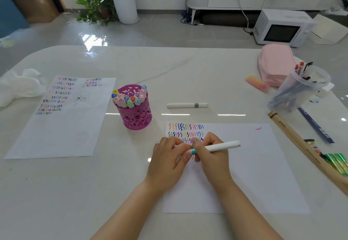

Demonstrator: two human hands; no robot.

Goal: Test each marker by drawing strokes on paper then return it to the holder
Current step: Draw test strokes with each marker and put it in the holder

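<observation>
My right hand (211, 153) grips a white marker (222, 146) with a teal band, its far end pointing right over the sheet of paper (254, 164). My left hand (167, 159) pinches the marker's near end by the teal band; the tip or cap is hidden under my fingers. Rows of coloured squiggles fill the paper's upper left corner. The magenta cut-out holder (136, 115) stands to the left, packed with several markers. Another white marker (187, 105) with a grey-green band lies on the table behind the paper.
A second sheet (62, 119) covered with strokes lies at the left, white tissue beyond it. At the right are a clear cup of pens (299, 89), a pink pouch (275, 64), an orange-pink eraser (257, 84), a long wooden box and green pens.
</observation>
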